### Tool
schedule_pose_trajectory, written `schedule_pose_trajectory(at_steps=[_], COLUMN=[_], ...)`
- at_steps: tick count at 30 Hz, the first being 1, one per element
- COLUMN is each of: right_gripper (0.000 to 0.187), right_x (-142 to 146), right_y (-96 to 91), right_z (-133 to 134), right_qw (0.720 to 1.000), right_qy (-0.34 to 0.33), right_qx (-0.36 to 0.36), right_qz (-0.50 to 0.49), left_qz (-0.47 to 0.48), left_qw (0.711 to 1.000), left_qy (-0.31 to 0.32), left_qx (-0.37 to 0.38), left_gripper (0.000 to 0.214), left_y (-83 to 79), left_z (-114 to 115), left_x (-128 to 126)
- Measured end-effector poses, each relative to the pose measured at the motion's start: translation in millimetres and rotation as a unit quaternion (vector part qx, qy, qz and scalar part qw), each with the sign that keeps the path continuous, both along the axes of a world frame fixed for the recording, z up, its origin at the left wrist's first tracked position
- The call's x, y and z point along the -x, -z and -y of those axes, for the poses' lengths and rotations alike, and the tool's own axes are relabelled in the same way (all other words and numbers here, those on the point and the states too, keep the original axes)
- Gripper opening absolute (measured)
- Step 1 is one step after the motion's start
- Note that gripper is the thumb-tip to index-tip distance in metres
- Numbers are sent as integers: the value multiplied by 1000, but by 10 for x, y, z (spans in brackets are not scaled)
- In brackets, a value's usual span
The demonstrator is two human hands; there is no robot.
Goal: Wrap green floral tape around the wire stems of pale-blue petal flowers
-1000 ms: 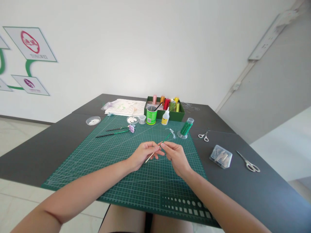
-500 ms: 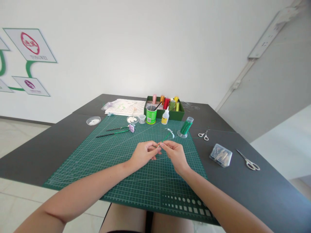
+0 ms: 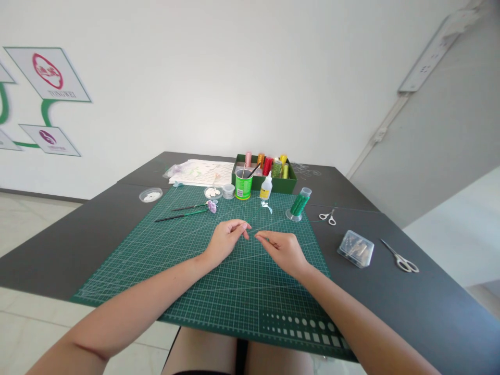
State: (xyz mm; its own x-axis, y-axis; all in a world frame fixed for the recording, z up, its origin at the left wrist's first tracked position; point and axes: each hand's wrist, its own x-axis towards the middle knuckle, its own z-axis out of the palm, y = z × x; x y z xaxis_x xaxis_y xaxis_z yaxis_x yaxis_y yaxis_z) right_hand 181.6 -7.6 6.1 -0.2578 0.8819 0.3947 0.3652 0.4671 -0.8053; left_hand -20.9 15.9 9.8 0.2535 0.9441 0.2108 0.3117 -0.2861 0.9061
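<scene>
Above the green cutting mat (image 3: 175,271), my left hand (image 3: 226,240) is closed in a pinch. The thin stem of a small pale blue and white flower (image 3: 266,207) seems to run to its fingertips, though it barely shows against the mat. My right hand (image 3: 283,252) is just to the right, thumb and forefinger pressed together. Whatever it pinches is too fine to make out. A small gap separates the two hands. Behind them stand a glue bottle (image 3: 266,187) and a green can (image 3: 244,186). A spool of green thread (image 3: 300,203) leans right of the flower.
Purple flowers (image 3: 211,207) on dark green stems lie at left. White pieces fill shallow dishes (image 3: 150,195). A green box (image 3: 285,185) of thread spools sits at the back. On the right are small scissors (image 3: 328,216), a clear case (image 3: 356,250) and larger scissors (image 3: 402,260).
My hands have come apart, the left moving slightly up and left. The pale blue flower has shifted left and away from me, toward the glue bottle.
</scene>
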Motion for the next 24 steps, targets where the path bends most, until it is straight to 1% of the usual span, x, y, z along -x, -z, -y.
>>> schedule_pose_trajectory(at_steps=[3,6,9,12,15,18,21,24], right_gripper=[21,27,34,33,30,35,45,49], right_x=[-43,-88,-150,-227,-303,-359,-388,-398], right_y=[-75,-226,-392,-489,-493,-447,-403,-365], right_z=[25,70,117,122,76,14,-39,-94], right_qw=[999,996,990,988,987,979,975,976], right_qy=[-17,-49,-87,-82,-55,-60,-86,-79], right_qx=[3,57,114,119,112,142,167,172], right_qz=[35,41,4,-49,-102,-133,-123,-104], left_qz=[-6,-54,-124,-195,-238,-255,-269,-279], left_qw=[1000,998,991,975,958,943,927,918], left_qy=[18,19,31,71,111,148,178,194], left_qx=[1,-4,-36,-81,-112,-157,-191,-206], left_gripper=[36,32,27,28,27,23,23,22], left_y=[22,28,13,-14,-22,-6,-4,-24], left_z=[-23,0,52,118,194,264,315,347], left_x=[14,11,-8,-37,-65,-86,-98,-102])
